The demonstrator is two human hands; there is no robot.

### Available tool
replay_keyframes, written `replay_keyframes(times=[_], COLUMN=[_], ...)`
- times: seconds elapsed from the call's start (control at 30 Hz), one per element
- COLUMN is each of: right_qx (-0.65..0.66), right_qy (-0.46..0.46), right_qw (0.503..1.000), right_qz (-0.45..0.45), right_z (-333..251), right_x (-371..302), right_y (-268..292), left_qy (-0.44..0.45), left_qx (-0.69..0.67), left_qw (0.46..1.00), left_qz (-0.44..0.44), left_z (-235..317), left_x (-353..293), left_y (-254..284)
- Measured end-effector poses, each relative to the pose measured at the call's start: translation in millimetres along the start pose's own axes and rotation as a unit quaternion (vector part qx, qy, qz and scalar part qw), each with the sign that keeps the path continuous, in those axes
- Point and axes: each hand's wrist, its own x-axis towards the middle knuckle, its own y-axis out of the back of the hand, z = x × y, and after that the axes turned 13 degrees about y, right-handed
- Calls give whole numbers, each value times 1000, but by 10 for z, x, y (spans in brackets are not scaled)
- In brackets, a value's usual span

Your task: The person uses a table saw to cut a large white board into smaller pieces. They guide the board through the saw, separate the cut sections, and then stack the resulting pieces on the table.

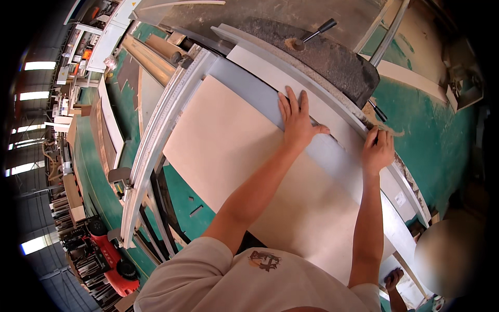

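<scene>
A wide pale beige board (pixel 223 140) lies flat on the saw's grey metal table (pixel 249 86), under my forearms. My left hand (pixel 297 122) is stretched out past the board's edge, fingers spread, over the metal surface and a dark slot line. My right hand (pixel 378 152) is closed, its fingers curled at the long metal fence rail (pixel 301 70) on the right. Whether anything small is pinched in those fingers is hidden. Beside them lies a wisp of sawdust-like debris (pixel 391 131). A light strip (pixel 260 65) runs between the slot and the fence.
Beyond the fence sits a dark cast block (pixel 332 67) with a black-knobbed lever (pixel 320 30). A scaled metal rail (pixel 166 119) borders the left side. Another person's hand (pixel 395 278) rests at the lower right. A red machine (pixel 112 265) stands on the green floor at the left.
</scene>
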Motion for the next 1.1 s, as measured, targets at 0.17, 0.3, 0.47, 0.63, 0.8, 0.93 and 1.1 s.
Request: replay_keyframes(times=[0.17, 0.3, 0.47, 0.63, 0.8, 0.93, 1.1], right_qx=[138, 208, 192, 147, 42, 59, 91], right_qy=[-26, 42, -47, -103, -231, -327, -297], right_qw=[990, 975, 963, 969, 965, 931, 918], right_qz=[-3, -68, -184, -172, -119, -153, -245], right_z=[-27, -178, -293, -106, 815, 1845, 1811], right_x=[21, -551, -1559, -1986, -2333, -2289, -2186], right_y=[225, 840, 1692, 1928, 2050, 1850, 1503], left_qy=[-7, 8, 28, 4, -60, -92, -85], left_qx=[28, 97, 71, 158, 226, 226, 259], left_qw=[1000, 995, 997, 985, 966, 965, 956], left_qz=[-1, -11, -32, -73, -110, -93, -109], left_z=[24, 49, 26, 27, 162, 124, 180], left_x=[31, 241, 16, -29, -519, -576, -507], left_y=[1, 40, -65, 119, 253, 277, 409])
